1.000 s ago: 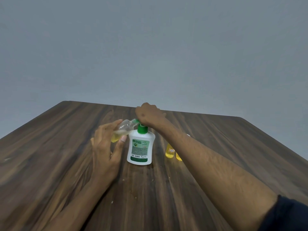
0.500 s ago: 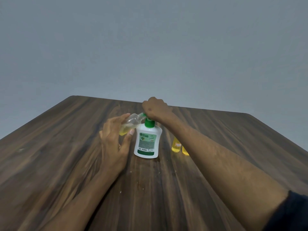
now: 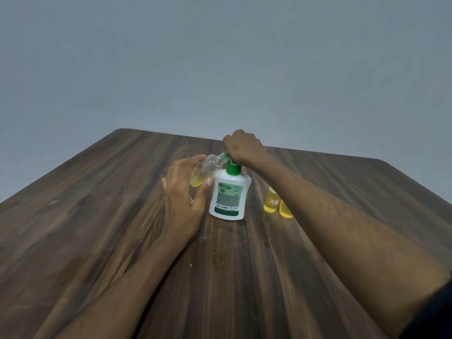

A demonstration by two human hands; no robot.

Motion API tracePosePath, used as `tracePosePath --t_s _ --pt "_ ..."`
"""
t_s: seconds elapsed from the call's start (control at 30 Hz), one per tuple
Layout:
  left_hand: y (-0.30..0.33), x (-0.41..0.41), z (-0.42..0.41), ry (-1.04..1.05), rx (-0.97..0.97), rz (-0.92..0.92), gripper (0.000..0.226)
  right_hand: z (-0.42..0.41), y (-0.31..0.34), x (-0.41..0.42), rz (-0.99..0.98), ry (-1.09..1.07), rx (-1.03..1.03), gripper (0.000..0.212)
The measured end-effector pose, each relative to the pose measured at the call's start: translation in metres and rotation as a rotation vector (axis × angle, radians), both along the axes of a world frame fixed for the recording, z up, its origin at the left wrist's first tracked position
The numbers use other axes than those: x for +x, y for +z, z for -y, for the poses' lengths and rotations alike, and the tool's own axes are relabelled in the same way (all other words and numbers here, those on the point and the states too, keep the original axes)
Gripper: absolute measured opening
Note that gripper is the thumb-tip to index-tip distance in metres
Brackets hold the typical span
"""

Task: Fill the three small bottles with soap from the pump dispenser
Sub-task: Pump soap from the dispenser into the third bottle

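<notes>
A white pump dispenser (image 3: 229, 194) with a green pump stands upright mid-table. My right hand (image 3: 241, 146) sits on top of the pump head, fingers curled over it. My left hand (image 3: 184, 194) holds a small clear bottle (image 3: 206, 168) tilted, its mouth against the green nozzle; yellow soap pools in its lower end. Two small bottles (image 3: 272, 203) full of yellow soap stand just right of the dispenser, partly hidden behind my right forearm.
The dark wooden table (image 3: 97, 228) stretches wide on both sides, its far edge (image 3: 171, 133) meeting a plain grey wall. A few small white specks (image 3: 191, 264) lie on the wood near me.
The view has shifted, so everything sits a little higher and further right in the frame. Both hands keep their hold on the pump and the tilted bottle.
</notes>
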State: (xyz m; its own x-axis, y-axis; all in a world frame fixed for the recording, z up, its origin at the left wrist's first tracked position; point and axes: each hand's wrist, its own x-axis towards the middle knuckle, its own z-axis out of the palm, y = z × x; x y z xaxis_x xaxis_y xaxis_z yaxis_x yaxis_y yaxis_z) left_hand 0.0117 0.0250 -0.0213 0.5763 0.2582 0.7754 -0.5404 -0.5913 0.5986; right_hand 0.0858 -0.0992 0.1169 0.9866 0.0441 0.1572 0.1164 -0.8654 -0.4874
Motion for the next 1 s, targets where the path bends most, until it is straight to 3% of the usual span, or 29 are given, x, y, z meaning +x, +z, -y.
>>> tracePosePath --t_s 1.0 --pt "0.0 0.0002 0.0006 -0.007 -0.018 0.007 0.04 0.0012 -0.0003 0.0027 0.01 0.001 -0.033 0.021"
